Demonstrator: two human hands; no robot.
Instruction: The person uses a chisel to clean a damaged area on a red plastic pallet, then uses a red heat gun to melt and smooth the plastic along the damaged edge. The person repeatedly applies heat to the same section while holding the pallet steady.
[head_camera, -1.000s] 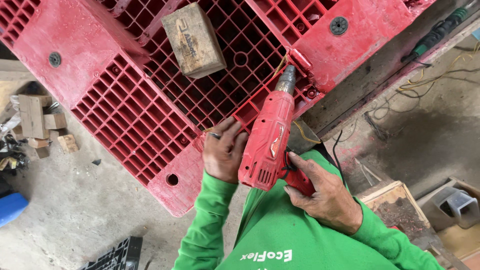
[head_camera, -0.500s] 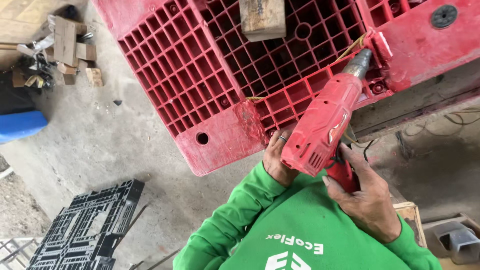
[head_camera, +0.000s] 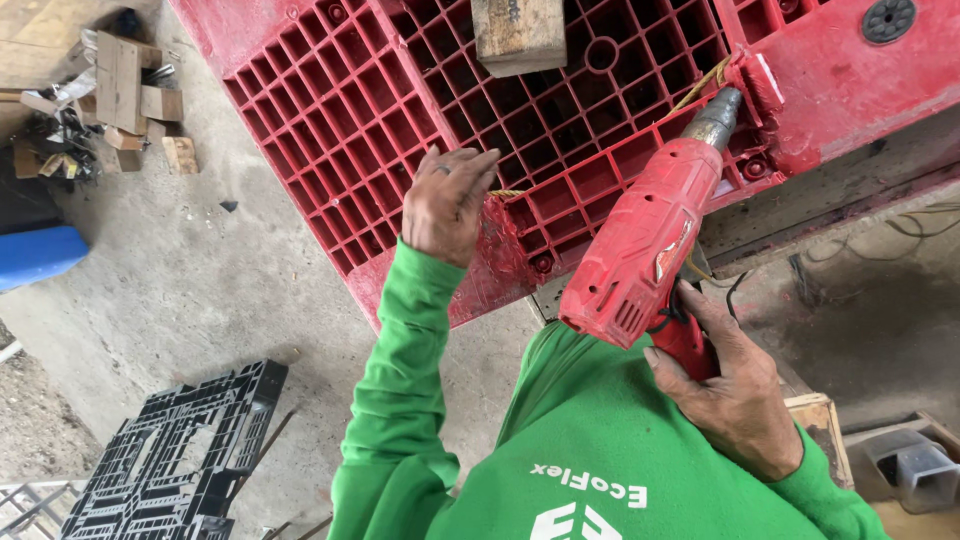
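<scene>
Red plastic fills the head view: we see a gridded pallet (head_camera: 420, 90) under our left hand (head_camera: 448, 203), whose grip is released, fingers spread flat on the ribs beside a yellow cord (head_camera: 690, 95). Our right hand (head_camera: 735, 395) is clenched on the handle of a red drill (head_camera: 645, 250), its nose touching the pallet edge up from that grip. A wooden block (head_camera: 518, 35) rests above.

A rough workshop yard: bare concrete floor (head_camera: 170, 290), scrap wood offcuts (head_camera: 125, 95), stacked black plastic pallets (head_camera: 170, 455)
</scene>
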